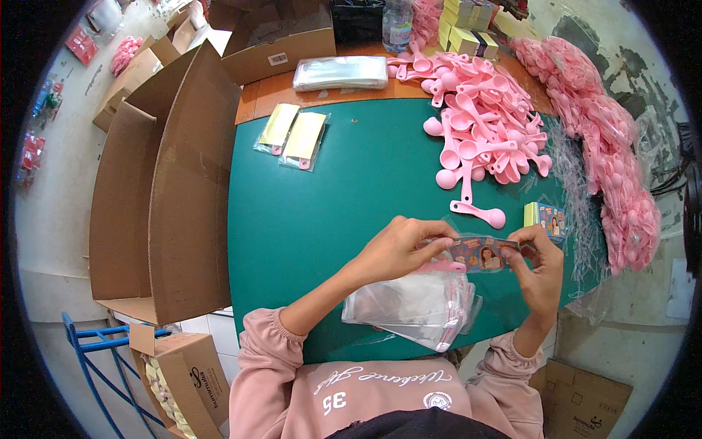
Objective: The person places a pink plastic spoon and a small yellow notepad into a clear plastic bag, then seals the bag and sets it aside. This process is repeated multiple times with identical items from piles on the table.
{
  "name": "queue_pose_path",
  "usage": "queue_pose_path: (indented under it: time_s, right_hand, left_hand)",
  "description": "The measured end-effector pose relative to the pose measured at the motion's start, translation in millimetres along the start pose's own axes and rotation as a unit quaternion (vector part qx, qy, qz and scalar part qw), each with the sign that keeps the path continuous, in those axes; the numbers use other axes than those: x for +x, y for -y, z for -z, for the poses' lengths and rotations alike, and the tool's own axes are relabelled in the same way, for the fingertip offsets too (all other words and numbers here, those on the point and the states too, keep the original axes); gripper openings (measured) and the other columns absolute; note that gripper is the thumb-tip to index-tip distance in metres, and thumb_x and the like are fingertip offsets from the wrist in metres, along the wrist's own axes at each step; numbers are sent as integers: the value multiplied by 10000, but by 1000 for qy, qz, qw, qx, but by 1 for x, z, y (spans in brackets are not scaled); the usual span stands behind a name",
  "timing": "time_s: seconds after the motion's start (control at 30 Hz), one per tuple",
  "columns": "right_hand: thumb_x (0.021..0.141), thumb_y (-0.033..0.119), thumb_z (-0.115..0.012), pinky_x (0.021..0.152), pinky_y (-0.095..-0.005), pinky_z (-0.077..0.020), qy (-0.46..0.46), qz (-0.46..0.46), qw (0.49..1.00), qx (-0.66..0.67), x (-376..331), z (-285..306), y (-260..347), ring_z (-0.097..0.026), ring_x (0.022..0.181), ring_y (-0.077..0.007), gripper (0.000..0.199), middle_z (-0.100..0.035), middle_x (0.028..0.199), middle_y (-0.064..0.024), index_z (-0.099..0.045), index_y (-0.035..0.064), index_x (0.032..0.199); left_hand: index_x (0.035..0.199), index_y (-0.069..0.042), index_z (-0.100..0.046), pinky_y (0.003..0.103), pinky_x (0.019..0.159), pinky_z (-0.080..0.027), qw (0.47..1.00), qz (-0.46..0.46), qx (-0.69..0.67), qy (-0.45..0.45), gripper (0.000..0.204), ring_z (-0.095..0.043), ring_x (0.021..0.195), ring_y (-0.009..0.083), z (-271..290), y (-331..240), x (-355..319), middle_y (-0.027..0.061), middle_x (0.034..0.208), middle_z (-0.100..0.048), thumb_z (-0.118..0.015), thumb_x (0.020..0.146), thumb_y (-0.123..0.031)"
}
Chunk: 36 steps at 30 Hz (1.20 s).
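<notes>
My right hand pinches the right end of a printed picture card between thumb and fingers. At the card's other end, my left hand is closed on the edge of a clear plastic bag, and the card appears partly inside it. A pink spoon shows just below the card, seemingly in the same bag. Beneath both hands lies a fanned stack of clear plastic bags. Beyond my right hand stands a stack of cards. One loose pink measuring spoon lies above the held card.
A heap of pink spoons covers the far right of the green table. Two filled packets lie far left, near a bundle of clear bags. A tall open cardboard box stands along the left edge. Bagged spoons line the right.
</notes>
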State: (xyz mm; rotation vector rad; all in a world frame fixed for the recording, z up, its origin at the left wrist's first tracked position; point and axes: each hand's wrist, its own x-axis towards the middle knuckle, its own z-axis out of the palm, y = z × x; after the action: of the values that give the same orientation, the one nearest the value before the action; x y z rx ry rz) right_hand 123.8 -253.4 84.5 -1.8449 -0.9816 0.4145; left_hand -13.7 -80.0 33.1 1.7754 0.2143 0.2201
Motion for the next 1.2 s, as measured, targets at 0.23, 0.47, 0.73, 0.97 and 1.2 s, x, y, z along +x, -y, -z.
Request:
queue_pose_path:
  time_s: [0.23,0.47,0.73,0.97,1.2]
  right_hand:
    - [762,76,-653,574,-238,-439,101,23,993,48,10,21,-5,-552,665,-112,117,-577,722,-53,-577,-8,792]
    - [858,202,-536,699,-248,-454,-144,-25,948,-281,60,200,-131,-572,770,-191,279,-614,880,-101,-580,2,1047]
    - [750,2,-612,577,-229,-481,158,20,987,20,23,3,1,-573,691,-114,224,-569,802,-68,-613,-22,973]
    - [710,36,-652,542,-260,-464,183,89,973,-109,24,-25,-1,-583,582,-154,148,-596,743,-97,-639,-20,846]
    - [711,46,-677,560,-250,-453,261,-97,960,26,36,-17,-34,-556,630,-95,141,-581,704,-50,-622,-22,822]
  left_hand:
    - [983,3,-600,240,586,-461,1000,19,0,11,210,-548,640,69,4,6,-3,56,739,-625,-531,879,-165]
    - [985,13,-586,230,587,-450,998,29,-52,21,204,-531,656,60,7,1,4,40,737,-598,-523,884,-152]
    - [986,6,-594,242,599,-455,998,52,26,20,189,-531,668,63,14,4,-4,69,752,-619,-518,877,-129]
    - [1049,-49,-547,318,546,-456,1000,-15,15,8,232,-629,619,237,7,-8,-1,147,744,-648,-550,853,-173]
    - [1053,-45,-491,287,589,-479,990,20,133,37,293,-637,650,175,31,4,-8,120,745,-658,-605,829,-194]
